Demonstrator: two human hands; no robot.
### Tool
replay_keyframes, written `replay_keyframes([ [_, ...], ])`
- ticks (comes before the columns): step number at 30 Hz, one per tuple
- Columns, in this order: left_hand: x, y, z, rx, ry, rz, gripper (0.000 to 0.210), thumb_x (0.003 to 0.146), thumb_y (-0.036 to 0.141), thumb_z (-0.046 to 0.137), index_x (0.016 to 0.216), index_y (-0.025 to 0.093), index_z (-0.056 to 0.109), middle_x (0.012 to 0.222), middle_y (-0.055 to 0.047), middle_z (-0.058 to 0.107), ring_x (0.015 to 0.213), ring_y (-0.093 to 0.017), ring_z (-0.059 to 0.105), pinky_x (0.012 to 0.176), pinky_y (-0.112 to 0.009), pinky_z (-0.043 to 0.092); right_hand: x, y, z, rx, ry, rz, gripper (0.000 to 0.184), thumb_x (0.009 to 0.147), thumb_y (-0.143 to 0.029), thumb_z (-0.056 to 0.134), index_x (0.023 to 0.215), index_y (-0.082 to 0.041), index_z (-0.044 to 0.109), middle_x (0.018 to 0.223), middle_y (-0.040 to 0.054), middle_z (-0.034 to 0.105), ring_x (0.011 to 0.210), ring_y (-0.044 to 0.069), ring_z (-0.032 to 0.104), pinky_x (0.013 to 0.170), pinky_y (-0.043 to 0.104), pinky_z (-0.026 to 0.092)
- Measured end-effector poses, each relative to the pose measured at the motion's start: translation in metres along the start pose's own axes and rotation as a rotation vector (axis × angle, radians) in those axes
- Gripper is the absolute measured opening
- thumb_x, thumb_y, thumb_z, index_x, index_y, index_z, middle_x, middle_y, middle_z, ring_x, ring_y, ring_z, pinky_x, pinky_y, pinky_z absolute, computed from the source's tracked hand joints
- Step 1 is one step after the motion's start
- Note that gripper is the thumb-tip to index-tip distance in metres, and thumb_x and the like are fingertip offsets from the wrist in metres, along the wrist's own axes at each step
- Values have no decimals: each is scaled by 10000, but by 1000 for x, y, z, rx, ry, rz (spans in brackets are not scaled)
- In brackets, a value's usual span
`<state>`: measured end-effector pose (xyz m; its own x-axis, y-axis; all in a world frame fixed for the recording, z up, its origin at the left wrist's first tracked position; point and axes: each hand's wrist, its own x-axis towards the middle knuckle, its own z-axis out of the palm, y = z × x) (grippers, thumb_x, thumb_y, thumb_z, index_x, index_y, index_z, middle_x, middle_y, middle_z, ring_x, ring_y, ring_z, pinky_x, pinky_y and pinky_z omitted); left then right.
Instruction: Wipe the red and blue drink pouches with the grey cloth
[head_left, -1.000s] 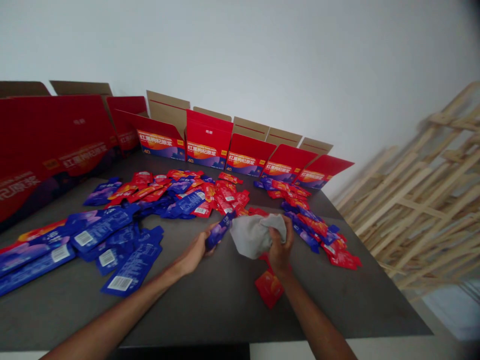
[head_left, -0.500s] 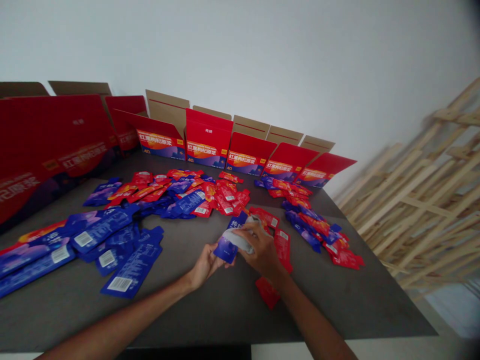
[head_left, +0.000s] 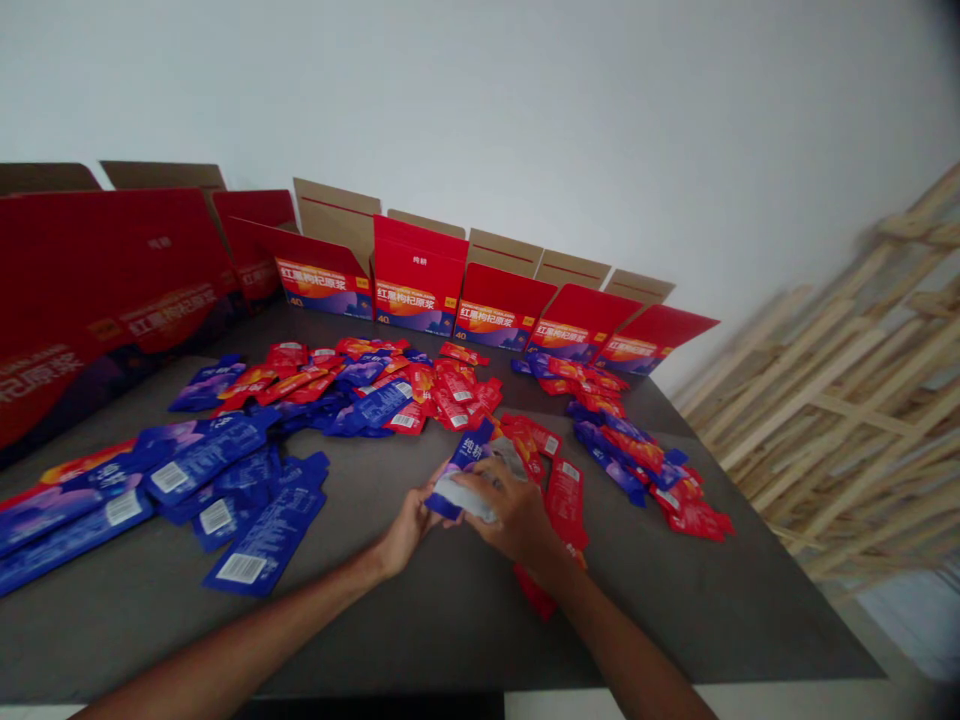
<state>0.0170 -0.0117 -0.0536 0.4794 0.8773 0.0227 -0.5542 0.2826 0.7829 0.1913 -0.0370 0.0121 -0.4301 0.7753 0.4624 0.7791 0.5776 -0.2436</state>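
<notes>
A blue sachet is held tilted above the table's middle. My left hand grips its lower end, fingers closed around the edge. In my right hand is a white cloth, pressed against the front of the sachet and partly hidden by the fingers. Red sachets lie just right of and beneath my right hand. To the left, several blue sachets lie in a loose, overlapping pile.
Open red cartons stand in a row along the table's back and left side. A mixed heap of red and blue sachets lies before them. Another mixed row runs along the right. Wooden frames lean beyond the grey table.
My right hand has moved the cloth down and left across the sachet, toward its lower end. More of the sachet's upper part shows. My left hand stays nearly in place.
</notes>
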Motion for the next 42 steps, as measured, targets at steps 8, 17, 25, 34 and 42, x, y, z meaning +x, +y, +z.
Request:
replay_keyframes([
  [8, -9, 15, 14, 139, -156, -65, 524, 900, 476, 402, 1267, 142, 569, 885, -70, 661, 644, -157, 478, 675, -308, 349, 3, 14, -10, -19, 200, 214, 419, 852, -168, 616, 1255, -282, 609, 1149, 78, 587, 997, 210, 620, 776, 302, 551],
  [17, -1, 12, 10, -114, 27, -23, 307, 861, 397, 507, 997, 162, 650, 680, -4, 588, 612, -159, 485, 647, -286, 383, -1, -3, 1, 26, -96, -62, 494, 783, -241, 712, 1261, -291, 598, 1161, 53, 607, 891, 174, 635, 676, 238, 531],
  [25, -3, 10, 8, -12, -71, -31, 483, 878, 440, 468, 1232, 134, 588, 738, -35, 629, 640, -170, 499, 644, -299, 367, 2, 8, -6, -4, 27, 68, 431, 809, -191, 685, 1226, -281, 622, 1151, 69, 610, 1017, 212, 622, 756, 280, 553],
  [34, -6, 21, 23, -185, -87, -137, 718, 816, 374, 584, 1484, 293, 334, 1038, -67, 628, 768, -158, 525, 655, -274, 358, 4, 29, -17, 62, 316, 209, 320, 880, -226, 593, 1198, -248, 622, 1105, 68, 601, 1000, 201, 625, 852, 316, 541],
  [42, -1, 28, 22, -106, 77, -235, 670, 706, 177, 795, 1332, 206, 560, 938, -28, 606, 736, -84, 511, 634, -215, 373, 0, 25, -18, 92, 376, 138, 286, 869, -259, 586, 1151, -244, 631, 1035, 69, 577, 941, 202, 612, 821, 333, 538],
])
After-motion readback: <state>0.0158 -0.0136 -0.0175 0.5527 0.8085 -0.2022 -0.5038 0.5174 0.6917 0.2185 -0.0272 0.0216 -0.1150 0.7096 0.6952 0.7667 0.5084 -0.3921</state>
